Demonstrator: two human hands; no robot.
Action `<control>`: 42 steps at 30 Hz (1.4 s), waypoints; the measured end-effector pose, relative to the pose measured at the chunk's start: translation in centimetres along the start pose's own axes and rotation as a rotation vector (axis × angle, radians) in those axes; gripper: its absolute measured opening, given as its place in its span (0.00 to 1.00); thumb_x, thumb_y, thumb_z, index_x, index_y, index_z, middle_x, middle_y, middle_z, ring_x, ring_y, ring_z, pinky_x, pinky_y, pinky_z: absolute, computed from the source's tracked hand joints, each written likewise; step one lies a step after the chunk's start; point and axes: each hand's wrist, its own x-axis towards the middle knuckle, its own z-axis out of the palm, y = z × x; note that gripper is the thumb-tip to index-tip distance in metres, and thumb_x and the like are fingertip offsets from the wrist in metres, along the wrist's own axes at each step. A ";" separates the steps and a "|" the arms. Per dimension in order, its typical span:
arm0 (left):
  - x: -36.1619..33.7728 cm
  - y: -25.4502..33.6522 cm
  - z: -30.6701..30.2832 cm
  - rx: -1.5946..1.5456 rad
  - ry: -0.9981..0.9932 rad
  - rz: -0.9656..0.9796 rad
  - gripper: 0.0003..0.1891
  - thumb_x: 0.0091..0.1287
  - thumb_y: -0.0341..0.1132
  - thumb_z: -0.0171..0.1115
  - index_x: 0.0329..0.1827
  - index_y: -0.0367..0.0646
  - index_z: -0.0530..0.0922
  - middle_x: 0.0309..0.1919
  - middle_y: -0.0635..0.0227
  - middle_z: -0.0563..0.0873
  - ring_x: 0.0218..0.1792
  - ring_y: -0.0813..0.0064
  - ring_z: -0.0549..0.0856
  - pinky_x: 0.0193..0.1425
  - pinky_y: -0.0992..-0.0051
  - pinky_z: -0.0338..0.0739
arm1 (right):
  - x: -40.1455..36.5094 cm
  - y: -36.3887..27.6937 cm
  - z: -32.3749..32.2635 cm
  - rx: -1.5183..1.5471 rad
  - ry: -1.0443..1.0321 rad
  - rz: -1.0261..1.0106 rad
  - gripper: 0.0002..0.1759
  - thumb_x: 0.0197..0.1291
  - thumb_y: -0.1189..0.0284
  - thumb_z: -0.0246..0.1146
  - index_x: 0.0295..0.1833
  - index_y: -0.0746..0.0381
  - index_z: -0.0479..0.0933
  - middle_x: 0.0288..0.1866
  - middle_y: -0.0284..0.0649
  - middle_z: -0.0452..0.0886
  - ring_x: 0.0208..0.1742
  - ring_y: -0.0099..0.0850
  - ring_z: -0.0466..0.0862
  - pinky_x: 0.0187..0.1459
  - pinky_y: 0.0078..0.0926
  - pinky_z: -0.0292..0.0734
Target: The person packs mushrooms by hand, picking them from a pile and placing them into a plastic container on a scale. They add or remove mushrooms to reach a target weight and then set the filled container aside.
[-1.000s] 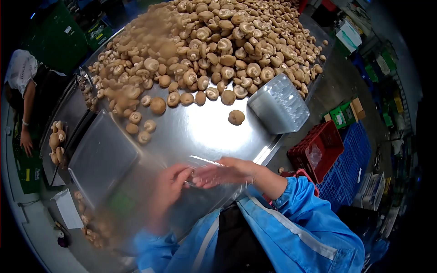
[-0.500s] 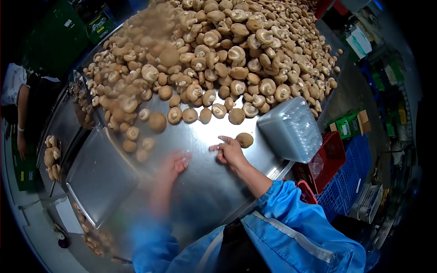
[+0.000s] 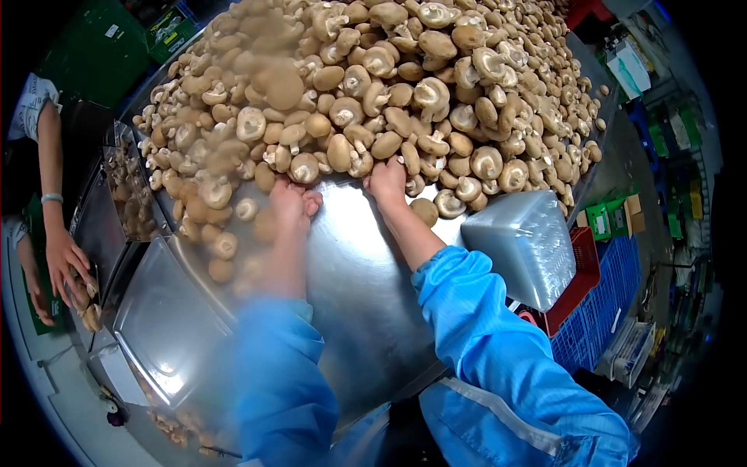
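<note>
A large heap of shiitake mushrooms (image 3: 432, 97) covers the far part of the metal table. At its near edge, my left hand (image 3: 294, 206) has its fingers curled in, just below a mushroom (image 3: 304, 167); haze over the lens blurs it. My right hand (image 3: 387, 183) reaches against the heap with bent fingers, beside an upright mushroom (image 3: 410, 158). What either hand holds, if anything, is hidden. A single mushroom (image 3: 424, 212) lies right of my right wrist.
A stack of clear plastic trays (image 3: 520, 249) stands at the right edge of the table (image 3: 366, 311). Another clear tray (image 3: 173, 319) lies at left. Beyond it a co-worker's hand (image 3: 68, 261) is over some mushrooms. A red crate (image 3: 585, 268) sits lower right.
Both my hands have moved forward from the bare metal to the heap's near edge, and their fingers have curled in. At left, the co-worker's arms have come further into view.
</note>
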 end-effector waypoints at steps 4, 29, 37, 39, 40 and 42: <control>-1.8 -1.7 -1.2 -0.029 -0.064 0.053 0.16 0.72 0.20 0.36 0.59 0.36 0.67 0.38 0.53 0.81 0.16 0.70 0.78 0.10 0.81 0.64 | -3.1 0.0 -1.2 0.104 0.013 -0.027 0.13 0.76 0.66 0.47 0.48 0.66 0.71 0.23 0.38 0.74 0.14 0.26 0.73 0.17 0.26 0.68; -26.3 5.5 -19.8 0.226 0.136 0.207 0.14 0.65 0.21 0.54 0.53 0.28 0.76 0.25 0.65 0.80 0.15 0.79 0.79 0.11 0.85 0.69 | -26.5 -1.5 1.6 0.050 -0.521 -0.060 0.22 0.77 0.66 0.46 0.70 0.64 0.68 0.53 0.41 0.80 0.22 0.17 0.75 0.19 0.13 0.68; -27.1 6.8 -30.3 0.156 0.268 0.223 0.12 0.68 0.23 0.54 0.53 0.30 0.77 0.25 0.67 0.79 0.16 0.79 0.80 0.13 0.85 0.70 | -29.6 3.6 10.1 -0.350 -0.576 -0.619 0.21 0.71 0.69 0.52 0.66 0.66 0.70 0.63 0.53 0.69 0.60 0.46 0.75 0.63 0.37 0.69; -26.9 7.0 -31.9 0.252 0.336 0.235 0.13 0.68 0.24 0.55 0.54 0.30 0.77 0.27 0.66 0.81 0.16 0.80 0.80 0.14 0.85 0.70 | -30.1 4.0 11.4 -0.367 -0.620 -0.618 0.22 0.71 0.68 0.52 0.66 0.65 0.69 0.66 0.56 0.66 0.67 0.50 0.69 0.68 0.37 0.64; -26.8 7.1 -32.5 0.297 0.368 0.239 0.14 0.68 0.25 0.56 0.55 0.31 0.77 0.29 0.66 0.82 0.16 0.80 0.80 0.14 0.85 0.70 | -30.3 4.0 11.8 -0.449 -0.645 -0.649 0.23 0.71 0.67 0.52 0.67 0.65 0.68 0.69 0.56 0.62 0.68 0.51 0.67 0.68 0.38 0.64; -27.1 7.2 -33.6 0.352 0.409 0.214 0.15 0.69 0.26 0.57 0.56 0.31 0.77 0.31 0.65 0.83 0.16 0.80 0.79 0.14 0.85 0.70 | -30.6 4.4 12.0 -0.487 -0.671 -0.682 0.24 0.71 0.67 0.52 0.68 0.65 0.67 0.70 0.56 0.62 0.70 0.51 0.66 0.69 0.38 0.62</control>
